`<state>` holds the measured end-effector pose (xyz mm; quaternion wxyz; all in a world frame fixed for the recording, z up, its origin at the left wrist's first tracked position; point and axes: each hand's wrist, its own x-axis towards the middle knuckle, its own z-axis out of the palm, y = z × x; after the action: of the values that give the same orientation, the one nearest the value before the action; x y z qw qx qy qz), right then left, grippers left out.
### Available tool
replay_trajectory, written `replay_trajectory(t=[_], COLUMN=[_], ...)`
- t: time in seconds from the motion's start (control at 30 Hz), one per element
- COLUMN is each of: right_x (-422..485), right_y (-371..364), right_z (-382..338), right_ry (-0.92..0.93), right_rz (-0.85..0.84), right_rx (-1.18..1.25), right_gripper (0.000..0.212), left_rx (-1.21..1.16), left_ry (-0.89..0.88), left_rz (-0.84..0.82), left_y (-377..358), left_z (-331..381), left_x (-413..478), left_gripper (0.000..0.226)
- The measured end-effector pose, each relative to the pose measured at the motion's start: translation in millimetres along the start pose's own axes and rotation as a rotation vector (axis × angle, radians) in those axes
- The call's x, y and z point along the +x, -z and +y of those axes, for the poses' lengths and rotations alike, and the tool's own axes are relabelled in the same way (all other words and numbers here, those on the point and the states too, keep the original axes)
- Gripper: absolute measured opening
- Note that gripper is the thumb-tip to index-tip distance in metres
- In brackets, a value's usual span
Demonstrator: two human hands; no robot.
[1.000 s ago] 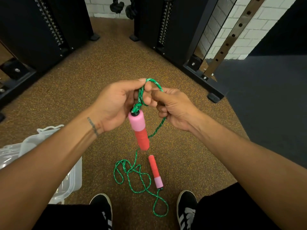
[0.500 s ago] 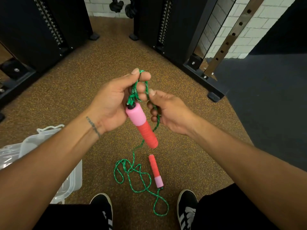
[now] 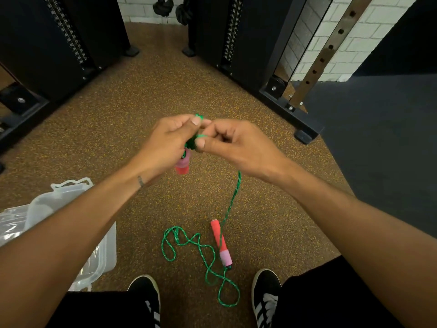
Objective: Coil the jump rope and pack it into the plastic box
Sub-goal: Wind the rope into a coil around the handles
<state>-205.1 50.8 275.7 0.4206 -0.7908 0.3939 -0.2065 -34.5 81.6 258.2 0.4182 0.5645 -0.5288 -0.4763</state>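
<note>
Over the speckled brown floor [image 3: 165,79], mid-frame: grips a few bunched turns of the green jump rope [image 3: 233,200] in the left hand [image 3: 165,140], fingers [image 3: 179,120] curled tight round the cord, thumb pressed on top. Dangles one pink-and-red handle [image 3: 182,165] just below that fist, pink end up, partly hidden behind the wrist. Pinches a strand of the same cord with the right hand [image 3: 236,147] — thumb and forefinger closed on it, the other fingers folded in, knuckles just beside the left fingertips. Falls from under the right hand in a slack line to the floor, then wanders in open loops between two black shoes [image 3: 144,287] with white stripes. Among those loops, flat on the floor, the second handle [image 3: 220,242], pink end toward the feet. At lower left, a clear plastic box [image 3: 104,256], partly covered by the left forearm — well apart from the rope. Farther off, black gym machines [image 3: 71,43] on both sides and a white brick wall [image 3: 142,8].
</note>
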Motion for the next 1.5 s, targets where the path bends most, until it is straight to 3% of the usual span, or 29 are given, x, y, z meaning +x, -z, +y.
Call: replay_trajectory(t=[0.1, 0.23, 0.47, 0.6, 0.8, 0.93, 1.23, 1.5], right_x=[6.1, 6.1, 5.8, 10.5, 12.4, 7.8, 3.7, -1.1], right_y=[10.2, 13.8, 7.9, 11.2, 1.6, -15.2, -18.1, -16.7], right_z=[5.7, 8.7, 9.1, 15.9, 23.5, 23.9, 13.4, 13.2], right_ry=[-0.012, 0.007, 0.032, -0.055, -0.144, -0.253, -0.329, -0.196], right_rz=[0.063, 0.143, 0.246, 0.341, 0.185, 0.039, -0.033, -0.069], right_rx=[0.041, 0.008, 0.055, 0.186, 0.440, 0.460, 0.376, 0.064], right_gripper=[0.028, 0.015, 0.019, 0.025, 0.019, 0.018, 0.022, 0.024], left_rx=[-0.030, -0.120, -0.124, -0.158, -0.518, -0.696, -0.723, -0.588], left_ry=[-0.019, 0.003, 0.051, 0.063, 0.095, 0.121, 0.177, 0.147], left_rz=[-0.057, -0.101, -0.150, -0.190, -0.213, -0.123, 0.077, 0.152], left_y=[-5.3, -4.0, 1.6, 4.2, 1.4, -0.2, -3.9, -4.1], left_z=[3.5, 5.4, 5.9, 9.2, 13.4, 13.5, 14.2, 7.1], left_x=[-2.0, -0.8, 0.9, -1.1, -6.0, -4.9, -2.1, 4.2], left_gripper=[0.031, 0.027, 0.030, 0.031, 0.029, 0.023, 0.025, 0.031])
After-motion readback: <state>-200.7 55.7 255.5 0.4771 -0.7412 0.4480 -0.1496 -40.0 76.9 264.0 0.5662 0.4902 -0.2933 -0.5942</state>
